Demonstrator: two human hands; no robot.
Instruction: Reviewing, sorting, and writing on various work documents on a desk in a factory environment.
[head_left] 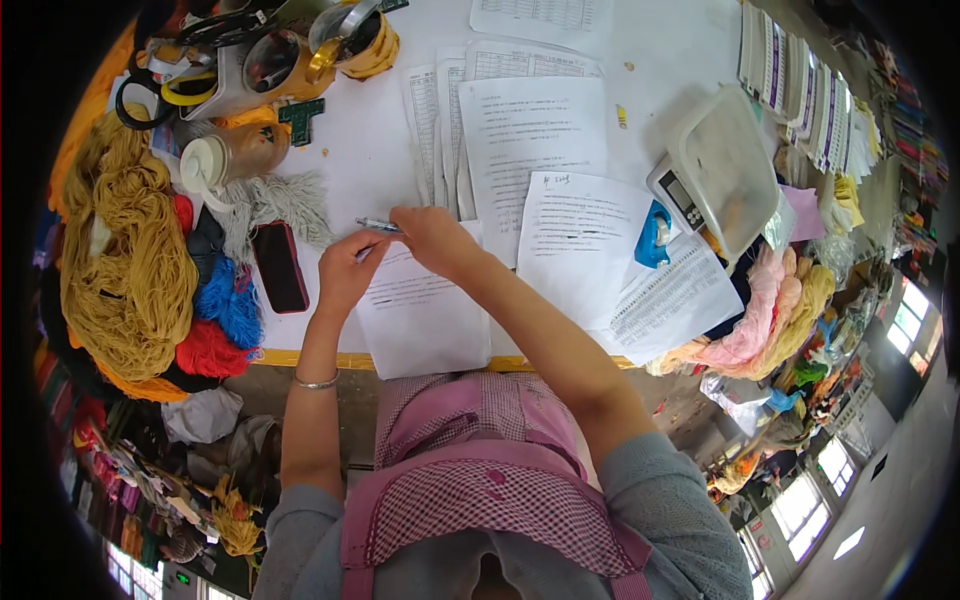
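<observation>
My right hand (435,240) grips a slim silvery pen (376,225), its free end pointing left. Close beside it, my left hand (346,272) has its fingers pinched together on something small and pale that I cannot make out. Both hands are over the upper edge of a handwritten sheet of paper (430,325), which lies at the table's front edge in front of me. A black phone with a red rim (279,266) lies to the left of my left hand.
Yarn hanks (130,260) are heaped at the left, near a lidded cup (235,158). More papers (535,130) spread beyond my hands. At the right sit a scale with a plastic box (725,170), a blue tape dispenser (654,235) and pink yarn (750,310).
</observation>
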